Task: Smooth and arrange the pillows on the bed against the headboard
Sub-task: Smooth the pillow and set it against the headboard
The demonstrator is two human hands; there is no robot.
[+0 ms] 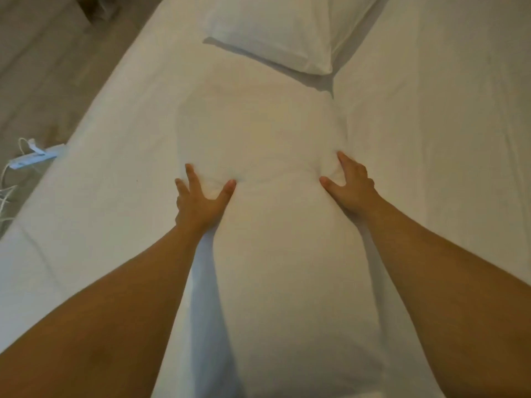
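A long white pillow (267, 225) lies lengthwise on the bed in front of me, running from the bottom edge to the middle of the view. My left hand (202, 199) grips its left side, thumb on top and fingers dug into the fabric. On the opposite side my right hand (349, 185) pinches the pillow the same way, so the middle is squeezed into creases. A second white pillow (281, 30) lies flat at the top, apart from the first. No headboard is in view.
The white bed sheet (431, 124) spreads to both sides of the pillow. The bed's left edge runs diagonally; beyond it is a grey floor (43, 81) with a white power strip (34, 158) and cables.
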